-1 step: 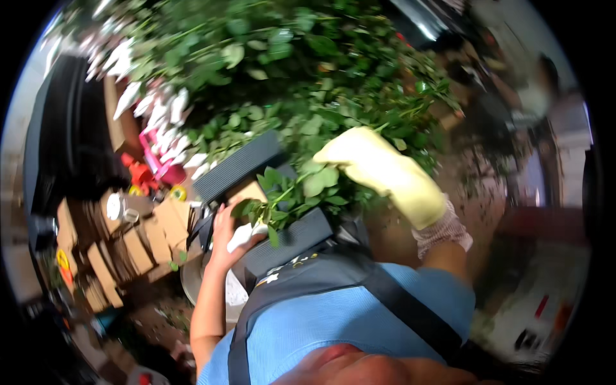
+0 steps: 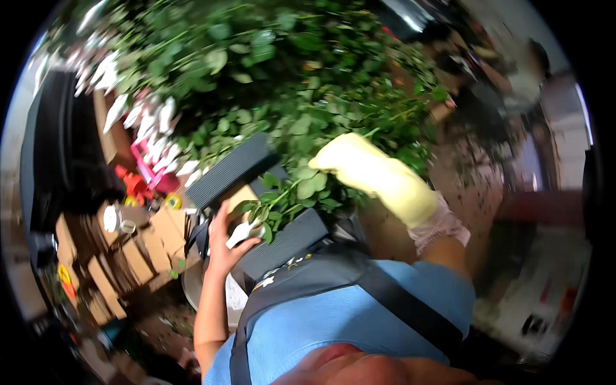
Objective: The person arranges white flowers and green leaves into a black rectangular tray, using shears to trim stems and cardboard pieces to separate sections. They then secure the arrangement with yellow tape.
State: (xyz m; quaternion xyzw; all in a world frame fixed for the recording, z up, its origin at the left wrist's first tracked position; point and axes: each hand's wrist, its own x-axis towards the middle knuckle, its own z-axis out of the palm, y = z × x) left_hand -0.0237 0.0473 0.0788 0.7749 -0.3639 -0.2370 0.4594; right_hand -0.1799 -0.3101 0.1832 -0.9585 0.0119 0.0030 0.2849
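A leafy rose stem (image 2: 282, 194) lies slantwise across a holder with two grey ribbed blocks. Its bud, in a white sleeve (image 2: 247, 231), sits in the fork between thumb and fingers of my bare left hand (image 2: 222, 247). Those fingers are spread, some resting by the cardboard piece (image 2: 240, 196) between the upper block (image 2: 228, 170) and lower block (image 2: 289, 239). My right hand, in a pale yellow glove (image 2: 375, 176) with a patterned cuff, curls over the leafy part of the stem; its fingertips are partly hidden by leaves.
A big heap of leafy stems (image 2: 256, 77) fills the far side, white-sleeved buds (image 2: 151, 122) at its left. Pink and red tools (image 2: 146, 170), a white cup (image 2: 115, 219) and folded cardboard pieces (image 2: 138, 252) lie left. Another person (image 2: 532, 90) is blurred at far right.
The view has shifted slightly, so the heap and the blocks appear a little further left. The white-sleeved bud sits slightly higher beside my left thumb. My gloved right hand keeps nearly the same pose.
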